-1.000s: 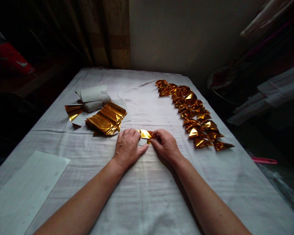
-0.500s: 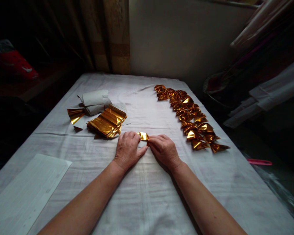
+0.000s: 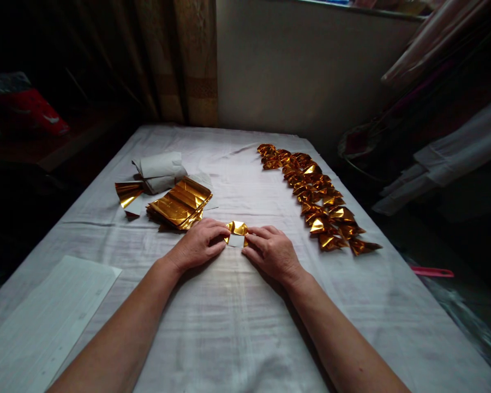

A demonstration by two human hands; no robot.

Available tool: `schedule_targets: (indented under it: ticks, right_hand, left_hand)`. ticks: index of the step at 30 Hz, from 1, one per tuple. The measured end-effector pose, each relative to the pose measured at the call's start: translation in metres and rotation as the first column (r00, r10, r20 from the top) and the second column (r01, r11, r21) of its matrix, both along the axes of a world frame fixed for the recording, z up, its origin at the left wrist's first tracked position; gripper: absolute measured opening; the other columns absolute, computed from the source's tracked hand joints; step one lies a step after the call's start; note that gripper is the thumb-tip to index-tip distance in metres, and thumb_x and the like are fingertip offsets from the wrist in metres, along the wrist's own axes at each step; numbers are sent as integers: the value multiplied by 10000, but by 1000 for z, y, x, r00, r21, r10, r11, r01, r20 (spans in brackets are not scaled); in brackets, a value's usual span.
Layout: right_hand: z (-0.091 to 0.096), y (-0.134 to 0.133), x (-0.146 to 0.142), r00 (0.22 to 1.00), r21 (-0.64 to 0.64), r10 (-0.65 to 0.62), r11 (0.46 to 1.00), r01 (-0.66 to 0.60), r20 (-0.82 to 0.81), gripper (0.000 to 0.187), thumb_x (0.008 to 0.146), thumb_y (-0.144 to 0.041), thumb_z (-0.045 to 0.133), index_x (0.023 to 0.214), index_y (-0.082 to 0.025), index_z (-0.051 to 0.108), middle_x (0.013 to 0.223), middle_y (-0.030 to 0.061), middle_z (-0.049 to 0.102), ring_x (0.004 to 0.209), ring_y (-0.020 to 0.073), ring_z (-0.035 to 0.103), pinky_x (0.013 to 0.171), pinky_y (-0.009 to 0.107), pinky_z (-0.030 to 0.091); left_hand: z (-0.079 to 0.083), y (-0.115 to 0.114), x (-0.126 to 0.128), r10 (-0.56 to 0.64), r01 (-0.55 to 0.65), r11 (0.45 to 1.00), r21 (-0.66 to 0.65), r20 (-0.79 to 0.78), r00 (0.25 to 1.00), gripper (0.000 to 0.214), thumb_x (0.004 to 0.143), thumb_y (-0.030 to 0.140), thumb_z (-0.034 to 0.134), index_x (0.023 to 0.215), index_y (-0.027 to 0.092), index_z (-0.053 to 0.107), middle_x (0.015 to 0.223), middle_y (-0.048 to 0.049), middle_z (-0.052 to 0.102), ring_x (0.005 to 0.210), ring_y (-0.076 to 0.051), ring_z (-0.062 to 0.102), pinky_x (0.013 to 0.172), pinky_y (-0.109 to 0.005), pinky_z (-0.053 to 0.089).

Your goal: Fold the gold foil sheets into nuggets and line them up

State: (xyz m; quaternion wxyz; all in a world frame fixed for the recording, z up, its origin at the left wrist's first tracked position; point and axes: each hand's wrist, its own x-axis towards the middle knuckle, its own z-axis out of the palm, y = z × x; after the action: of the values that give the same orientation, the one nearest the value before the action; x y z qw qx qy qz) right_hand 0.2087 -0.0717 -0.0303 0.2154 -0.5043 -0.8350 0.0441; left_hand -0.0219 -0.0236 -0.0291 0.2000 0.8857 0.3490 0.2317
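Between my hands, on the cloth-covered table, lies a small folded piece of gold foil paper [image 3: 238,227] with its white side showing in the near middle. My left hand [image 3: 198,243] pinches its left edge, thumb near and fingers on the far side. On the right edge my right hand [image 3: 273,252] grips it the same way. Just beyond my left hand rests a stack of gold foil sheets [image 3: 180,203]. To the right, folded gold foil pieces [image 3: 317,196] stand in rows running toward the far side.
White paper wrapping [image 3: 159,170] and a loose gold foil strip [image 3: 127,195] lie behind the stack. A white sheet [image 3: 53,316] is at the near left. Past the table's right edge are a pink handle [image 3: 432,271] and hanging clothes [image 3: 462,147]. A curtain hangs behind.
My left hand has shifted left, from on top of the foil paper to its left edge, uncovering more gold and white. My right thumb has moved away from the other fingers, nearer me.
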Motion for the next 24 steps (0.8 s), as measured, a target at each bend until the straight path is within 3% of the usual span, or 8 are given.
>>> schedule_targets:
  ticks: [5, 13, 24]
  right_hand:
    - [4, -1, -4, 999, -12, -26, 1000, 26, 19, 217, 838, -319, 717, 1045, -253, 713, 1188, 44, 708, 994, 257, 613, 857, 414, 502]
    - [0, 1, -7, 998, 17, -63, 998, 63, 11, 249, 816, -332, 734, 1041, -232, 696, 1158, 76, 709, 992, 270, 609, 818, 403, 491]
    - [1, 1, -8, 995, 27, -60, 998, 58, 74, 191, 868, -332, 682, 1037, -244, 704, 1155, 53, 716, 966, 260, 619, 791, 396, 493]
  left_hand:
    - [-3, 5, -5, -2, 1, 999, 47, 20, 1000, 206, 863, 229, 647, 1061, 244, 704, 1123, -48, 724, 1061, -205, 634, 953, -373, 478]
    - [-7, 6, 1, 63, -53, 989, 135, -74, 995, 152, 900, 292, 625, 1003, 238, 723, 1060, -62, 726, 981, -210, 646, 886, -374, 504]
    - [-3, 4, 4, 89, -69, 982, 173, -114, 989, 117, 845, 292, 709, 944, 232, 724, 1041, -43, 728, 973, -217, 645, 869, -358, 499]
